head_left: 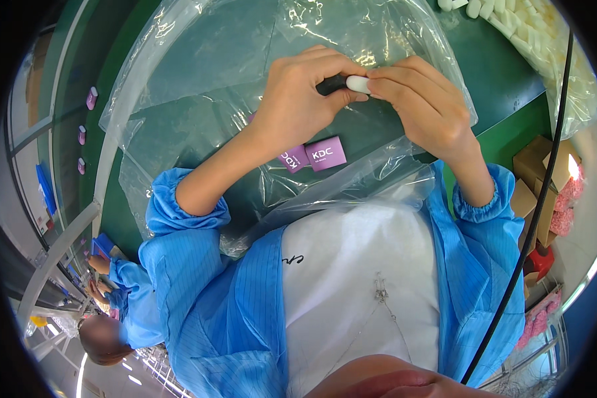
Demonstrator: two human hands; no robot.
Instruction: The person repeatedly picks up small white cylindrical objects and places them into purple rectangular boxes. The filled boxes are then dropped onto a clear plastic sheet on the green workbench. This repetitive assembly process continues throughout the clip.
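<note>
My left hand (297,93) is closed on a small black rounded piece (331,84), pinched between thumb and fingers. A small white block with a rounded end (358,83) meets the black piece's right end. My right hand (426,103) grips the white block's other side, its fingertips pressed together over it. Whether black and white are joined or only touching, I cannot tell. Below the hands lie two small flat purple printed pieces (326,153), side by side at slightly different angles. Another purple edge peeks out behind my left wrist.
Clear plastic sheeting (199,113) spreads over the green table under my hands. At the far right, a clear bag (544,46) holds many white blocks. Several purple-and-white pieces (91,98) stand along the green strip at left. Cardboard boxes (534,166) are at right; a co-worker (129,298) is at left.
</note>
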